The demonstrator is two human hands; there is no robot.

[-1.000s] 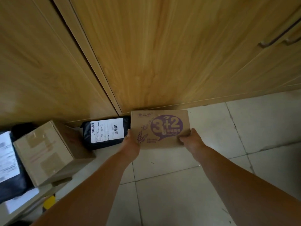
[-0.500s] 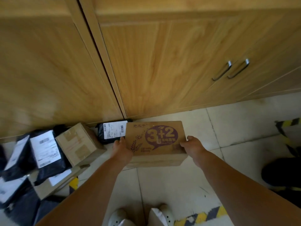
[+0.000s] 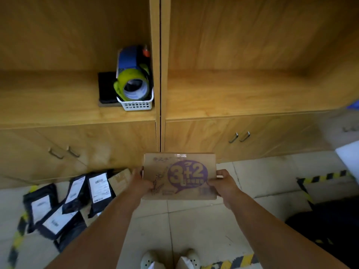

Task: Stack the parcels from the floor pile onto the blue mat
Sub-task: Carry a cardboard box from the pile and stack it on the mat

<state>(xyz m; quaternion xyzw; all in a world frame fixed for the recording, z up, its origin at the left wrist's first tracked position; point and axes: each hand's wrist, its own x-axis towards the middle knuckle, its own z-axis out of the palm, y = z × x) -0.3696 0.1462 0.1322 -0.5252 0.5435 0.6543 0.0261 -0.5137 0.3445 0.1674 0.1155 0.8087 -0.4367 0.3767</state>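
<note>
— Parcel in play is the cardboard box [image 3: 179, 176] printed "3+2", held up off the tiled floor [image 3: 204, 226] in front of the cabinet doors [image 3: 252, 136]. How is it held?

— Left hand [image 3: 142, 182] clamps the box's left edge, right hand [image 3: 223, 181] clamps its right edge, thumbs on top.

— How should it handle?

— Stiff and flat-sided, I judge, and light enough for 2 hands. The short edges are the best hold. The black mailer bags [image 3: 68, 202] in the floor pile look soft and slippery. No blue mat is plainly visible.
</note>
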